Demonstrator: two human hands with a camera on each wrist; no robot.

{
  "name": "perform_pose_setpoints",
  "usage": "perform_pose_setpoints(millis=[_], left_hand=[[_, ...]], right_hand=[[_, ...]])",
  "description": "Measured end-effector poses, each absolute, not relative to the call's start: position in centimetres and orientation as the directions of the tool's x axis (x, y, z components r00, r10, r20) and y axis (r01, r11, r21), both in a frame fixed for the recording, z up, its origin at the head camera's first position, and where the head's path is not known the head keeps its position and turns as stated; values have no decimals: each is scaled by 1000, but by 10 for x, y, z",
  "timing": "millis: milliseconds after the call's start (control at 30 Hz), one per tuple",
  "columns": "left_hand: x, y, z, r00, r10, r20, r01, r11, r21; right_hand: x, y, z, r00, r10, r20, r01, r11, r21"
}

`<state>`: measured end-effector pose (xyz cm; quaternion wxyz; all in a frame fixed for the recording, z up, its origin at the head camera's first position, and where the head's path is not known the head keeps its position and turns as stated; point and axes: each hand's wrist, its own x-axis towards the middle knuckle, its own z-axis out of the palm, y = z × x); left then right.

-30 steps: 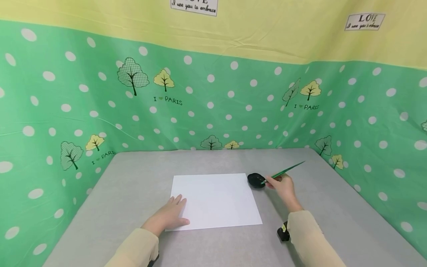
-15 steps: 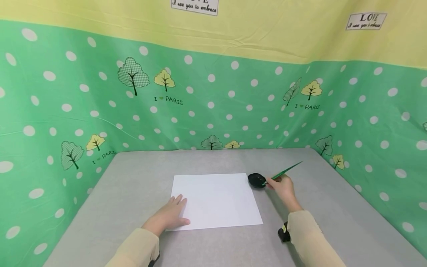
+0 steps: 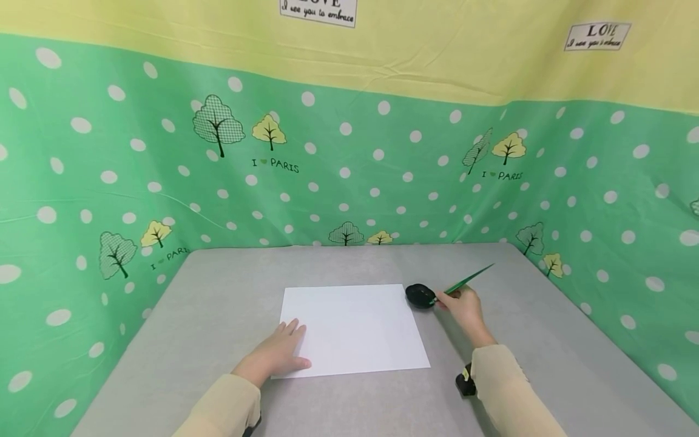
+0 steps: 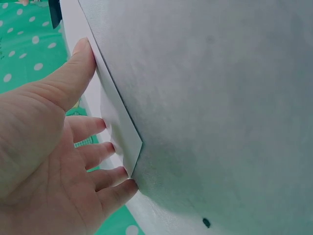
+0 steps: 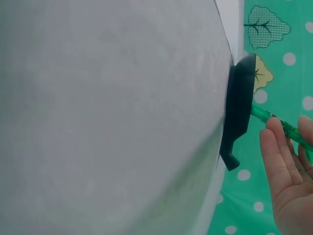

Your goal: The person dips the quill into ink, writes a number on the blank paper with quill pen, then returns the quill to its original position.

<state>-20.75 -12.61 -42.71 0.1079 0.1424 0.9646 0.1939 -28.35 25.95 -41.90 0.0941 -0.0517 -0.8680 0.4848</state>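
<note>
A blank white sheet of paper [image 3: 360, 328] lies on the grey table. My left hand [image 3: 277, 352] rests with spread fingers on its near left part; the left wrist view shows the fingertips on the paper [image 4: 117, 122] by a corner. A small black dish [image 3: 419, 296] sits at the sheet's far right corner. With thumb and fingers my right hand [image 3: 464, 309] pinches a slim green brush [image 3: 471, 279], tail end slanting up to the right. In the right wrist view the brush [image 5: 292, 133] leans over the rim of the dish [image 5: 239, 105]. Its tip is hidden inside.
The grey table [image 3: 229, 303] reaches back to a green and yellow patterned curtain [image 3: 349, 158], which also runs along both sides. A black wrist device [image 3: 466, 381] hangs under the right sleeve [image 3: 508, 382].
The tail end of the brush has swung slightly left, and its lower end sits a little farther right at the dish. The left hand and paper stay where they were.
</note>
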Motion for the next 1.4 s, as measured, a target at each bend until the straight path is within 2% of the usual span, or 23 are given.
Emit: perform_pose_setpoints(millis=[700, 1000, 1267, 1400], left_hand=[[-207, -127, -428, -937, 313, -155, 228, 885, 406], [-208, -127, -430, -937, 315, -153, 237, 892, 386], [-207, -128, -427, -938, 314, -149, 230, 882, 412], [-208, -128, -428, -936, 322, -144, 243, 884, 400]], right_hand=[[-284, 260, -419, -979, 173, 106, 3, 536, -844], [-284, 258, -409, -974, 173, 146, -35, 521, -853], [-286, 237, -392, -970, 152, 188, -80, 532, -843], [-289, 219, -386, -973, 139, 184, -95, 486, -869]])
